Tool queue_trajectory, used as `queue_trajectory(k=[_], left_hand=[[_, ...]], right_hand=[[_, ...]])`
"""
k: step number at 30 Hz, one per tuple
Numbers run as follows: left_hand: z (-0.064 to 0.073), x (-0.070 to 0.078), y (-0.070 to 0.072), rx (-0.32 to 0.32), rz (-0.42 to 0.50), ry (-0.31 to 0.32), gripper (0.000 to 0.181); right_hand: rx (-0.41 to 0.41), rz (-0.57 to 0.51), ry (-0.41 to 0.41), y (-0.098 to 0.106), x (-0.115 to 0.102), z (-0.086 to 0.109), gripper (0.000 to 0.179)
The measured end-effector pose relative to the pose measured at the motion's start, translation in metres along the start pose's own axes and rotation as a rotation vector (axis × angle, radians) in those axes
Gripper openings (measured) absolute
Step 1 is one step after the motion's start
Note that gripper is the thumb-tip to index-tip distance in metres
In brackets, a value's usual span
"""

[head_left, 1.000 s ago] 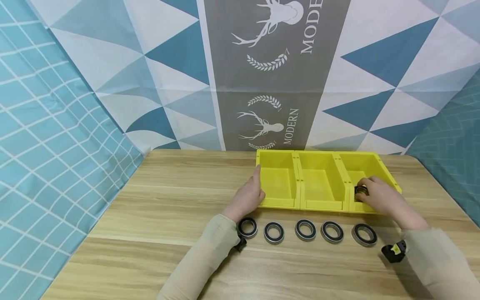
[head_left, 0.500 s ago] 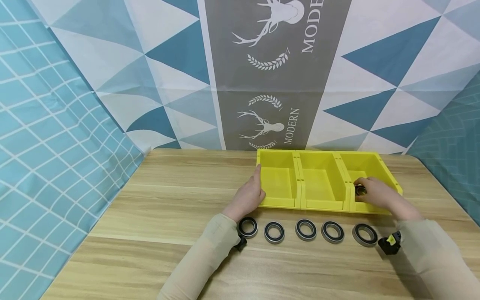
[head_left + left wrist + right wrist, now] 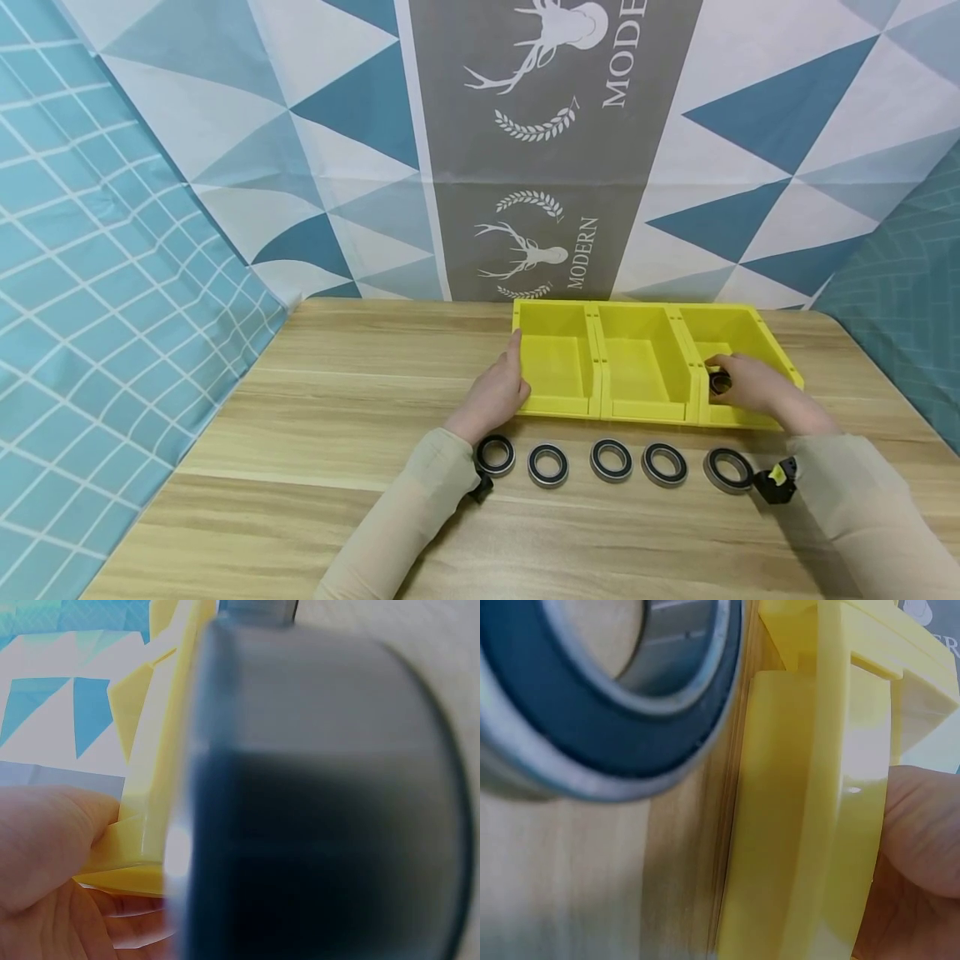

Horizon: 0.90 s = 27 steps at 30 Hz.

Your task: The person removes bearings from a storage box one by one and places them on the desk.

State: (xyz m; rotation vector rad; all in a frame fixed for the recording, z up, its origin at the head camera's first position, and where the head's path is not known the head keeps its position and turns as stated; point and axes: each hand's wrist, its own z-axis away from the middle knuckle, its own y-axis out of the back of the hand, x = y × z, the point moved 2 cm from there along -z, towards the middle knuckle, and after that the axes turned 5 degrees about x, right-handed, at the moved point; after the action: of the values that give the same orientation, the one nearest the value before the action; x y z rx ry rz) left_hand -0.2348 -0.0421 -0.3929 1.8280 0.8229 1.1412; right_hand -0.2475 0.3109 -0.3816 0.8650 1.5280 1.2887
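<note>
Three yellow bins stand joined side by side on the table. My left hand grips the outer wall of the left bin; in the left wrist view its thumb lies on the wall and its fingers go beneath. Inside the right bin, near its front left corner, my right hand pinches a dark ball bearing, partly hidden by the fingers. The right wrist view shows that hand behind the bin's front wall, the held bearing hidden there. A loose bearing looms close to that camera.
Several bearings lie in a row before the bins, from the leftmost bearing to the rightmost bearing. Black wrist cameras hang low near the row, the right wrist camera beside the rightmost bearing. A patterned cloth rises behind the wooden table.
My right hand and forearm have shifted slightly left, and the bearing in the fingers has turned and moved a little left within the right bin. The left hand stays still.
</note>
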Motion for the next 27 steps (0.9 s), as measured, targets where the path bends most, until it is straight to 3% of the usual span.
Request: queue_trajectory(k=[27], left_hand=[[0.0003, -0.0012, -0.0013, 0.001, 0.0, 0.003, 0.076]], right_hand=[[0.017, 0.007, 0.011, -0.0038, -0.0021, 0.0013, 0.048]])
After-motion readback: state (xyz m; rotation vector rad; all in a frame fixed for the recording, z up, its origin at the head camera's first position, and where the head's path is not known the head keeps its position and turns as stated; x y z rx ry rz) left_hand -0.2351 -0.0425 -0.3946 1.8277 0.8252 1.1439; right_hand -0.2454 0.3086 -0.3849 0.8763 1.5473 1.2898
